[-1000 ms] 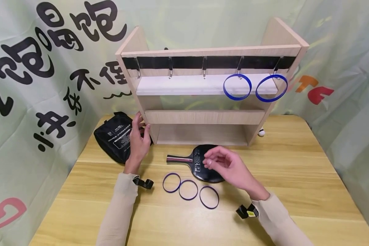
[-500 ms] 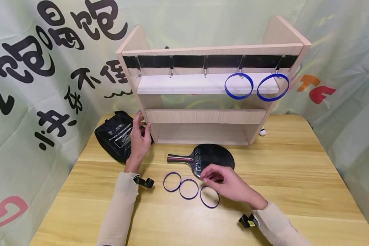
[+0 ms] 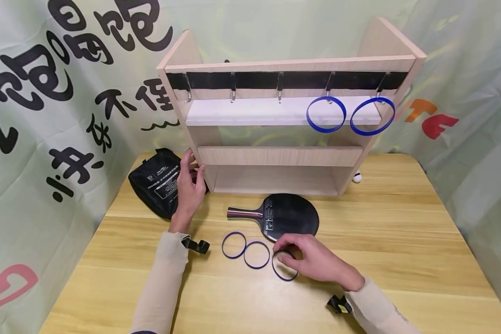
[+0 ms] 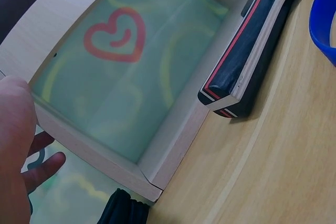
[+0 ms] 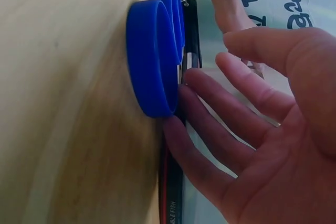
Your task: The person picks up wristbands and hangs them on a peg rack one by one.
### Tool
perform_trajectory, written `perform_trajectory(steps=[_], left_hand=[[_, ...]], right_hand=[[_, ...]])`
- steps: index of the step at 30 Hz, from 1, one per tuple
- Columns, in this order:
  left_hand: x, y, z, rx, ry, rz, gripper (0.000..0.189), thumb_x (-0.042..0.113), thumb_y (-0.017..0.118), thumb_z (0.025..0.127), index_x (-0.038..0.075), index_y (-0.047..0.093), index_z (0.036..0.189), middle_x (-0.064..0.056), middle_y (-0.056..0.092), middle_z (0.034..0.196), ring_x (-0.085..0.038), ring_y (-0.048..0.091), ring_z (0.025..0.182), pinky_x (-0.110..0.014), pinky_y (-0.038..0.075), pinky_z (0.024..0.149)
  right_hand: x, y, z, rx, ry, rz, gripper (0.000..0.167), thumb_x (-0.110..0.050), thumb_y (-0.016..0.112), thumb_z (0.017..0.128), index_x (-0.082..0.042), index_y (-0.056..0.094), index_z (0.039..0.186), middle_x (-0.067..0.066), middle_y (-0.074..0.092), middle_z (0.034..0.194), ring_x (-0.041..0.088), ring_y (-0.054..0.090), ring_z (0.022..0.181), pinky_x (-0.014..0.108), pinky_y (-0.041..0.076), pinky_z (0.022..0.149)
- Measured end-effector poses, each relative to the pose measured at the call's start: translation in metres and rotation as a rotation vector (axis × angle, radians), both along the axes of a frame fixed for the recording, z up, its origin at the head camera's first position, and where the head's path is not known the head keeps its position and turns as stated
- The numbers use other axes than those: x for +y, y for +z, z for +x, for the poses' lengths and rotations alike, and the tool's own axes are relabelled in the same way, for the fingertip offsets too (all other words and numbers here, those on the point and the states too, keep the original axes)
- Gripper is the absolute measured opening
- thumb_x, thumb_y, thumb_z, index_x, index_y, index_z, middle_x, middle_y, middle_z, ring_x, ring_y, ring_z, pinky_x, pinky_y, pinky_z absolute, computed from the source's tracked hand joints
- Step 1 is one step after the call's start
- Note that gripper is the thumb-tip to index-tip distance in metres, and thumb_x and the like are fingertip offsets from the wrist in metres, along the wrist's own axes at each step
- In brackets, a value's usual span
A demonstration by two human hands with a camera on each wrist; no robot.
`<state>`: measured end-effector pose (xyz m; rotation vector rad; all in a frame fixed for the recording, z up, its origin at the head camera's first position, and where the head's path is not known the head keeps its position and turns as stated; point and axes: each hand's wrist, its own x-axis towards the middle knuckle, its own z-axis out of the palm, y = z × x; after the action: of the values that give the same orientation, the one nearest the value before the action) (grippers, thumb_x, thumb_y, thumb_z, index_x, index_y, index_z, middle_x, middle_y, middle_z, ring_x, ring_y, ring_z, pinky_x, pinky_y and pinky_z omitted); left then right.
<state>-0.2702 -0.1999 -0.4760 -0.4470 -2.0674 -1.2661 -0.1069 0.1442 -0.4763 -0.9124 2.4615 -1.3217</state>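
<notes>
My left hand [image 3: 189,190] touches the left side of the wooden shelf unit [image 3: 277,157]; in the left wrist view some fingers [image 4: 46,170] extend past its edge. Low over the table, my right hand [image 3: 313,257] reaches the rightmost of three blue rings [image 3: 285,278]. Seen from the right wrist, its fingers are spread and loosely bent beside the near ring [image 5: 144,59], fingertips at or close to its rim. The other two rings, left [image 3: 234,257] and middle [image 3: 256,267], lie flat alongside. Two more blue rings, inner [image 3: 326,130] and outer [image 3: 373,133], hang from hooks on the unit.
A black table tennis bat [image 3: 292,215] lies between the rings and the shelf unit, handle to the left. Left of the unit is a black bag [image 3: 156,183]. A small white ball [image 3: 357,177] sits by its right side. Several hooks line the black strip [image 3: 256,80].
My right hand has come down from above the bat toward me, to the rightmost ring on the table. The left hand stays at the shelf unit's side.
</notes>
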Motion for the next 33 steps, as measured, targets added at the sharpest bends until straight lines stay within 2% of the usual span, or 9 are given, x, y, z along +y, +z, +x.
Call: perform_trajectory(steps=[6,10,14,16,26,30,33], left_hand=[[0.0,0.0,-0.001,0.001,0.0,-0.011,0.053,0.008,0.058,0.112,0.011,0.039,0.162,-0.027,0.063,0.151,-0.044,0.071,0.116,-0.061,0.06,0.091],[0.0,0.0,-0.001,0.0,0.001,-0.017,0.054,0.008,0.058,0.112,0.01,0.039,0.162,-0.028,0.063,0.15,-0.045,0.071,0.116,-0.062,0.059,0.09],[-0.001,-0.001,-0.001,0.002,0.002,-0.017,0.054,0.008,0.058,0.113,0.009,0.038,0.163,-0.03,0.063,0.149,-0.045,0.07,0.115,-0.063,0.059,0.09],[-0.001,-0.002,-0.001,0.003,0.002,-0.012,0.053,0.008,0.058,0.113,0.009,0.039,0.163,-0.03,0.064,0.148,-0.045,0.07,0.115,-0.062,0.059,0.09],[0.001,-0.001,-0.002,0.008,0.003,-0.006,0.053,0.006,0.058,0.112,0.01,0.04,0.162,-0.026,0.064,0.149,-0.043,0.071,0.114,-0.059,0.059,0.09],[0.001,-0.001,-0.002,0.004,0.002,-0.001,0.054,0.006,0.059,0.112,0.01,0.041,0.162,-0.026,0.064,0.15,-0.043,0.071,0.114,-0.059,0.059,0.09],[0.001,0.0,-0.001,0.0,0.003,0.004,0.054,0.005,0.059,0.111,0.01,0.041,0.162,-0.026,0.064,0.151,-0.043,0.071,0.115,-0.059,0.059,0.09]], right_hand=[[0.002,-0.001,0.003,0.051,0.009,0.041,0.016,-0.008,0.078,0.1,-0.011,0.077,0.116,0.0,0.078,0.105,0.009,0.063,0.086,0.027,0.057,0.077],[0.004,0.0,0.004,0.049,0.011,0.055,0.02,-0.005,0.079,0.099,-0.011,0.076,0.117,0.0,0.078,0.109,0.012,0.067,0.092,0.028,0.058,0.082],[0.007,-0.001,0.005,-0.013,0.021,0.062,0.023,0.0,0.079,0.097,-0.009,0.075,0.117,0.001,0.078,0.108,0.006,0.068,0.095,0.028,0.061,0.084],[0.008,-0.001,0.005,-0.035,0.026,0.072,0.023,0.002,0.078,0.097,-0.008,0.075,0.117,0.001,0.076,0.103,0.002,0.066,0.091,0.026,0.061,0.08],[0.013,-0.004,0.003,0.03,0.067,0.135,0.018,0.005,0.078,0.092,-0.007,0.079,0.105,-0.009,0.068,0.085,-0.004,0.057,0.08,0.02,0.055,0.07],[0.015,0.0,0.004,0.015,0.096,0.128,0.019,0.006,0.077,0.09,-0.006,0.081,0.103,-0.007,0.067,0.087,-0.004,0.054,0.078,0.018,0.051,0.066],[0.015,0.002,0.004,-0.028,0.122,0.085,0.02,0.008,0.075,0.09,-0.004,0.081,0.105,-0.003,0.07,0.089,-0.005,0.053,0.077,0.018,0.051,0.064]])
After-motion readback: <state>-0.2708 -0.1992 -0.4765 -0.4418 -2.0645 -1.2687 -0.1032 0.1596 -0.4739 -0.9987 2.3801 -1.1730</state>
